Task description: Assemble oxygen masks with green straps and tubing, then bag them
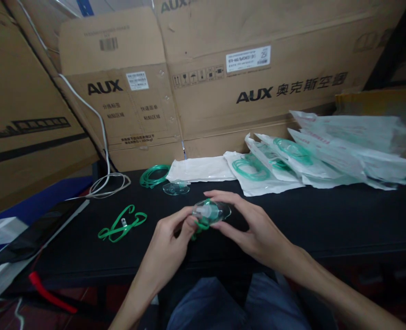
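Head view: left hand grips clear mask at left end, right hand grips its right end, both holding it over black surface, green strap bunched by left fingertips.

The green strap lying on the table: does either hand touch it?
No, the green strap lies on the table, apart from the left hand and the right hand.

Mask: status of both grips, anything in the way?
Left grip and right grip both on clear mask. Loose green strap apart, to the left. Nothing seen blocking.
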The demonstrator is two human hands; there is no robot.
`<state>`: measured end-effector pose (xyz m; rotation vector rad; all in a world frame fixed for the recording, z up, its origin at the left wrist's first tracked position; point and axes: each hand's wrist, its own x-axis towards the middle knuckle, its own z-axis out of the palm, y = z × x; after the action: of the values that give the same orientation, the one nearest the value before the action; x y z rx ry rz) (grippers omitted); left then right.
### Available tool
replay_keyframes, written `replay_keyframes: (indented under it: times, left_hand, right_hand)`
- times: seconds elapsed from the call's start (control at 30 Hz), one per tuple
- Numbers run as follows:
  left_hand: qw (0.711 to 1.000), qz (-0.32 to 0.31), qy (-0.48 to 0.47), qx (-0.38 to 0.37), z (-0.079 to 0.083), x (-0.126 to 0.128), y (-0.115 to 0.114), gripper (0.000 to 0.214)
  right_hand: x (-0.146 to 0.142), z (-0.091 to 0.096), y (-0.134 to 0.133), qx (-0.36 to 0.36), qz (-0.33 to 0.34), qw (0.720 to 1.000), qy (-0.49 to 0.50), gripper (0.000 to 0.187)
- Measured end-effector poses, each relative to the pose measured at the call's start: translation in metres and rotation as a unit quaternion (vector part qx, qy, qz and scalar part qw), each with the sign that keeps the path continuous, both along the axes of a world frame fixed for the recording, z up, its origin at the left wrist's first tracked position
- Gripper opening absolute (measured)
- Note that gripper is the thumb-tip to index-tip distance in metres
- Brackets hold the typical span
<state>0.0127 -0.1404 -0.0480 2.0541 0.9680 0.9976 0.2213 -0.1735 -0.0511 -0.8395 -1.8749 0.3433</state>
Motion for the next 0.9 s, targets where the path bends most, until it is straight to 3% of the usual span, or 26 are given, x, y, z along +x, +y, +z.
replay_keyframes:
  times: [0.17, 0.43, 0.6, 0.73, 0.8, 0.9]
  left_hand:
    - [0.997, -0.013, 0.061, 0.037, 0.002, 0.005, -0.003, 0.027]
    - [0.996, -0.042, 0.043, 0.062, 0.002, 0.007, -0.003, 0.014]
    - [0.994, -0.086, 0.043, 0.061, 0.002, 0.007, -0.007, 0.026]
    - [0.991, -0.072, 0.063, 0.093, -0.002, 0.01, -0.01, 0.021]
    - [0.986, -0.048, 0.093, 0.13, -0.005, 0.013, -0.01, 0.012]
    - [0.972, -0.008, 0.147, 0.184, -0.009, 0.015, -0.008, 0.012]
  right_hand:
    - [-0.001, 0.002, -0.001, -0.096, 0.029, 0.994, 0.045, 0.042]
    - [-0.014, 0.0, -0.005, -0.216, 0.062, 0.966, 0.125, 0.028]
    - [-0.029, -0.004, -0.006, -0.242, 0.013, 0.96, 0.138, 0.046]
    - [-0.035, -0.008, -0.001, -0.247, -0.015, 0.949, 0.198, 0.038]
    - [-0.032, -0.008, 0.004, -0.256, -0.018, 0.928, 0.269, 0.036]
    - [-0.02, -0.006, 0.011, -0.301, -0.018, 0.857, 0.417, 0.039]
